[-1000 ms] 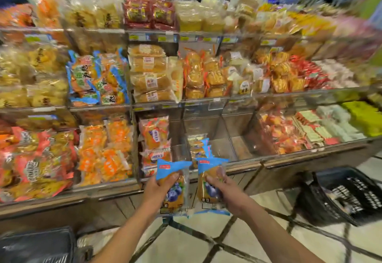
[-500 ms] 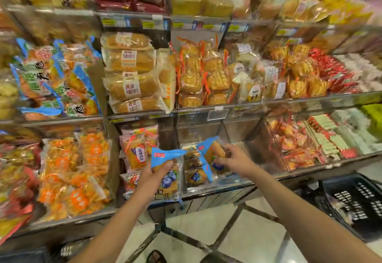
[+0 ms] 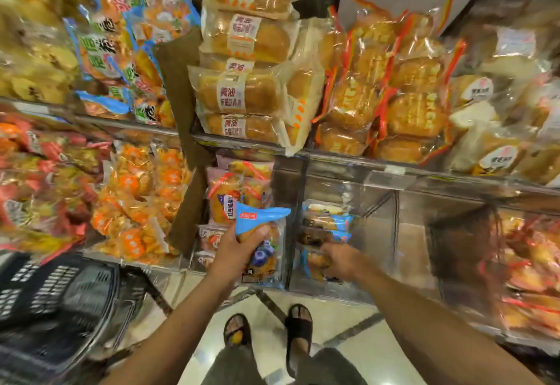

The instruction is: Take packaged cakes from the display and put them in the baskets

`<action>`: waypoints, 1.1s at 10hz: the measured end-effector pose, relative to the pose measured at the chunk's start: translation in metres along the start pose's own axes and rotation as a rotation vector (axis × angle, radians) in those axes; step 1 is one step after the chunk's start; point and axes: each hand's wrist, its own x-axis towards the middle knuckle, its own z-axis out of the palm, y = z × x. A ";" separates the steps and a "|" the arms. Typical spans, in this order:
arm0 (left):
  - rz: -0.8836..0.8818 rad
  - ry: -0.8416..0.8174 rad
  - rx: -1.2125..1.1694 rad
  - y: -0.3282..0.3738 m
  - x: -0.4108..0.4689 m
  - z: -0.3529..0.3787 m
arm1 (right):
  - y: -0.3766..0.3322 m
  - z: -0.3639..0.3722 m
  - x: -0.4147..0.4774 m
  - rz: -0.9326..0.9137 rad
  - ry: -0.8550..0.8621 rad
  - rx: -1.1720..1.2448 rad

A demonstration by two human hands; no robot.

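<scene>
Right grip (image 3: 339, 260) is now reaching down in the clear acrylic display bin (image 3: 374, 242), landing on blue-edged cake packets (image 3: 328, 221); blurred, can't tell if it's closing. Left grip (image 3: 239, 251) is wrapping round a blue-topped clear plastic cake packet (image 3: 263, 218), holding it before the bin. Suggesting: pinch one seam, lift straight out.

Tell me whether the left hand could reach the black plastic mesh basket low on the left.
Probably yes. The left hand, gripping a blue-topped blueberry cake packet, is out in front of the shelf; the black plastic mesh basket sits low on that side, with nothing seen between them.
</scene>
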 end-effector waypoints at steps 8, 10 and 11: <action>-0.048 0.084 -0.168 -0.008 0.026 0.097 | -0.025 -0.069 -0.054 -0.218 0.005 1.143; 0.007 0.016 -0.167 -0.010 0.022 0.123 | -0.020 -0.059 -0.058 -0.268 0.101 1.098; 0.035 0.005 -0.065 -0.020 0.025 0.118 | -0.005 -0.063 -0.054 -0.252 0.143 1.069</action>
